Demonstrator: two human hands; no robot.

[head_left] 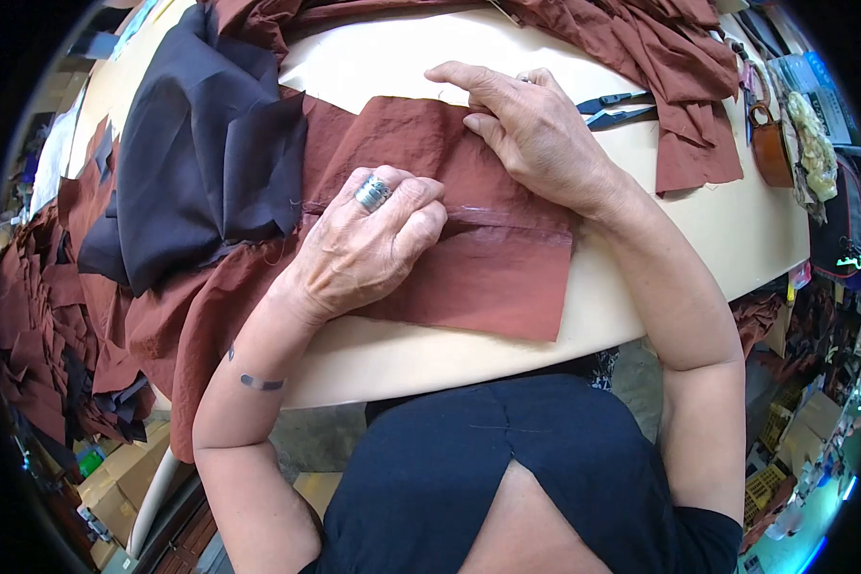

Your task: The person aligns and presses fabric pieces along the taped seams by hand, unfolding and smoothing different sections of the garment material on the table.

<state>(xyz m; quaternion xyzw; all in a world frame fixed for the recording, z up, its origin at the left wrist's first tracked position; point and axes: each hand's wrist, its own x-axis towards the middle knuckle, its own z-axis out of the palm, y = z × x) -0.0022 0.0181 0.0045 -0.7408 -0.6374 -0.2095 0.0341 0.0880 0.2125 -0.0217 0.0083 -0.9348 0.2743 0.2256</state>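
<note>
A reddish-brown cloth [502, 277] with a seam across it lies on the cream table in front of me. My left hand [378, 225], a wide silver ring on one finger, is closed on this cloth beside the seam; its fingertips are tucked out of sight. Creases run out from under it. Above the cloth's upper part is my right hand [526, 129], index finger stretched out and thumb apart from it. A short thread end shows near that index fingertip. Black fabric [206, 163] is bunched to the left of my left hand.
Scissors [617, 108] with dark blades lie beyond my right wrist. More brown fabric [684, 105] drapes along the back and right of the cream table [737, 239]. Cloth scraps [57, 335] hang at the left edge. A brown container [770, 143] stands at the right edge.
</note>
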